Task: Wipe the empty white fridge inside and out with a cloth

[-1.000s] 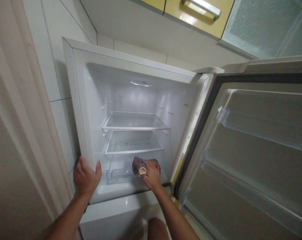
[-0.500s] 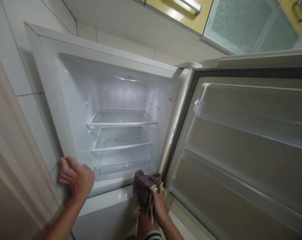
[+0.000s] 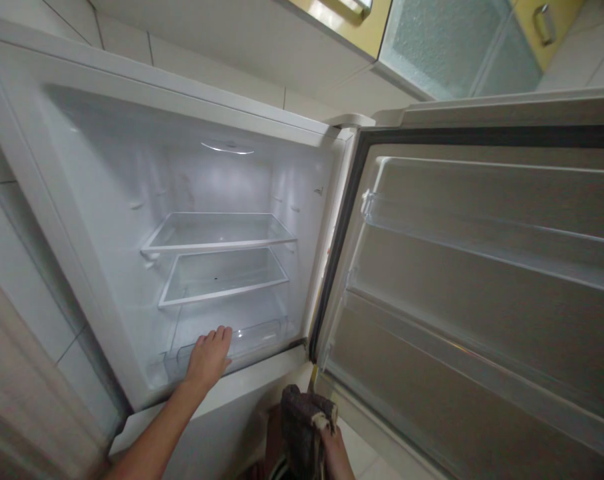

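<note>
Left hand (image 3: 209, 358) is lying flat, fingers loose, on the clear drawer (image 3: 257, 335) at the bottom of the fridge (image 3: 57, 167); right hand (image 3: 338, 455) is gripping a dark cloth (image 3: 301, 427) (bunched, hanging) down low beside the open door (image 3: 482, 300).

Bright interior glow, warped edges

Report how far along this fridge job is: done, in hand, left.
Done: the fridge door stands open, and both glass shelves are bare. In hand: the left hand rests on the clear bottom drawer; the right hand grips a grey cloth low, near the door's bottom corner. Left: I can't tell which surfaces are wiped; the drawer sits in place.
</note>
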`<act>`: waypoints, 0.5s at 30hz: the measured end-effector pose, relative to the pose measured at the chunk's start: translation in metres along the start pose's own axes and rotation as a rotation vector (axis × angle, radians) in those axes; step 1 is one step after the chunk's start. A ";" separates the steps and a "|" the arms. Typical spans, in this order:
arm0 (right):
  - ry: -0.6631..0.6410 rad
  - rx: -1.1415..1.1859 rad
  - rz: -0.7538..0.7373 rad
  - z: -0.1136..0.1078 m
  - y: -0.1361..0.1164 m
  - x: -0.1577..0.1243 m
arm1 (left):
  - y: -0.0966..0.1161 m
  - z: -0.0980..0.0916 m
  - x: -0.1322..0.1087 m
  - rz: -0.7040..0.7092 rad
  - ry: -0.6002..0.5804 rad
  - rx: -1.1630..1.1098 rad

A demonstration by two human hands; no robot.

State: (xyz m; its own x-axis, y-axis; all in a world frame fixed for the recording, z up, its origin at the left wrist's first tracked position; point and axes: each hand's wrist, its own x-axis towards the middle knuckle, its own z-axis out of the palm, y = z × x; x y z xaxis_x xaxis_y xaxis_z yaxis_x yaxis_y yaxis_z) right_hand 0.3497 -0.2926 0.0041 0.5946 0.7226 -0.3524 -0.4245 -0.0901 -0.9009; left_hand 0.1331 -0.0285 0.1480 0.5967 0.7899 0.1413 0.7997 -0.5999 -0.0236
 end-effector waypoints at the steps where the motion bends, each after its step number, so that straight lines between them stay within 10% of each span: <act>1: 0.009 0.007 -0.001 -0.002 0.001 -0.001 | 0.001 -0.003 -0.001 0.009 -0.043 -0.006; 8: 0.038 0.049 0.045 -0.010 0.000 -0.004 | 0.013 -0.026 -0.040 0.134 -0.235 -0.152; 15: 0.127 -0.085 0.114 -0.024 0.039 0.027 | 0.018 -0.089 -0.087 0.094 -0.260 -0.260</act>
State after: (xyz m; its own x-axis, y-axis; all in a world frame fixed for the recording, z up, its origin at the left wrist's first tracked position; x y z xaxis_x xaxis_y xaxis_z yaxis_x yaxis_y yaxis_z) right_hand 0.3650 -0.2930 -0.0463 0.6295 0.6125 -0.4780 -0.4382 -0.2282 -0.8694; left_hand 0.0898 -0.1200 0.2235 0.6903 0.7157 -0.1058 0.7171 -0.6573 0.2320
